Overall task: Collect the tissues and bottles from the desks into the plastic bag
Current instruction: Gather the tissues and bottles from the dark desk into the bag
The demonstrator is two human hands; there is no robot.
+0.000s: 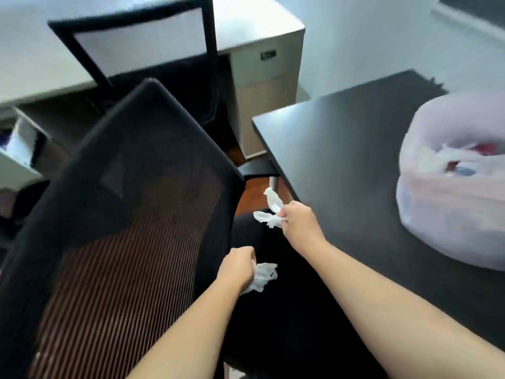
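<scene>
Left hand (237, 269) gripped a tissue (263, 276); right hand (297, 221) pinched a second tissue (270, 213), both above the chair (131, 201) seat; light, soft, crushable, any grab works; bag (448, 187) sat open on the desk (341, 146), near right; desk edge between, open room above.

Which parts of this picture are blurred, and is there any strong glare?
Head view: the plastic bag and the grey desk are smeared by motion blur; the left hand and right hand, each gripping a tissue, are sharper; the light is soft, with no hard glare on the black desk.
</scene>
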